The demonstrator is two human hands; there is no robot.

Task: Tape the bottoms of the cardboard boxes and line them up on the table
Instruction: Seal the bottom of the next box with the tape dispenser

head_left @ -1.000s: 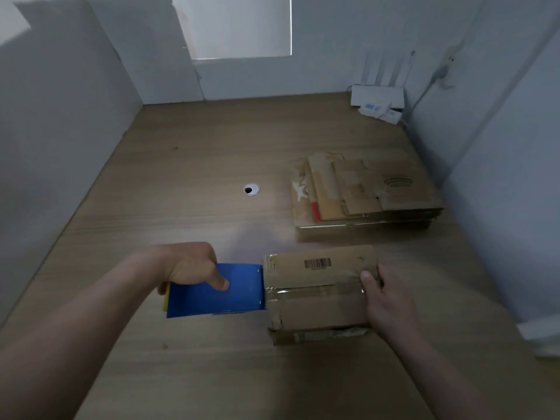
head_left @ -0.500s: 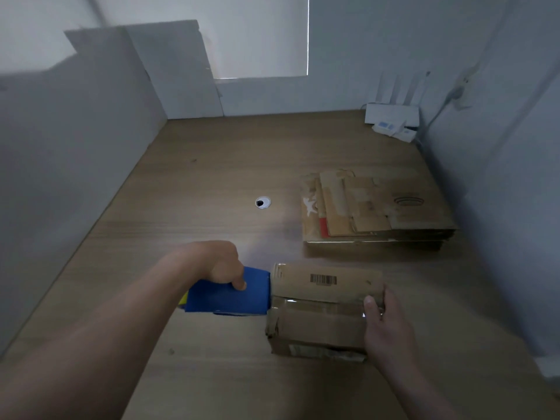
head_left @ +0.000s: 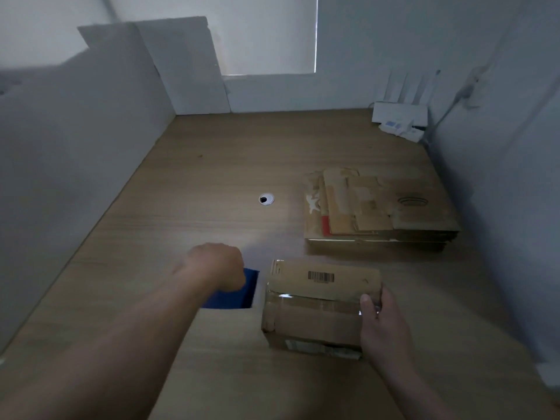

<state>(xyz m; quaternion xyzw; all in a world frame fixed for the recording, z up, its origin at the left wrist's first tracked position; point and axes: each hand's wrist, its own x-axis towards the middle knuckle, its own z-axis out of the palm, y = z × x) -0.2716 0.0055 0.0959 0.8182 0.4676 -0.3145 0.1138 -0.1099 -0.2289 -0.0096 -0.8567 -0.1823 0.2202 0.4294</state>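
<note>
Head view, the only one we have. One box [head_left: 318,304] sits on the tabletop [head_left: 212,177], near edge, right of centre, barcode flap on its far side. A glossy band of tape [head_left: 315,302] runs left to right across its upturned face, over the seam between the flaps. We cannot tell whether the band reaches fully down either end.

Right hand [head_left: 383,325]: clamped on the box's right end, thumb on top at the tape line, fingers hidden down the side.

Left hand [head_left: 216,266]: closed into a fist round a blue dispenser [head_left: 239,294], which sits just left of the box with a gap of bare wood between them. No tape visibly bridges that gap, though the light is poor.

Beyond the box, well apart from it, lies a stack [head_left: 381,213] of flattened cardboard, several sheets deep.

Also on the tabletop: a cable hole [head_left: 266,199] mid-table and a white router [head_left: 400,115] in the far right corner.

Our reading of progress: early. This first box looks taped or close to it; pressing the strip down may remain. No finished boxes stand in a row anywhere in sight. The stack is unfolded and untaped, so most of the work is ahead, lining up included.
</note>
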